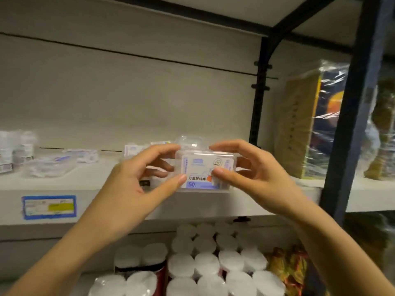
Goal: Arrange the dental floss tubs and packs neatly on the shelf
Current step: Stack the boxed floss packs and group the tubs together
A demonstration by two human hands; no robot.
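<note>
facing a pale shelf (102, 184) against a grey wall. pinching a clear floss box (203, 167) by its short ends, fingertips (175, 147) curling narrowly over the top and thumbs underneath, left hand (136, 178) and right hand (256, 167) mirroring each other, probably keeping the printed label squared to the front. holding it at the shelf's front edge, hard telling whether touching. leaving loose floss packs (53, 165) on the left and small tubs (19, 150) beyond them, well apart, likely needing lining up. ignoring white-lidded cups (205, 263) below.
</note>
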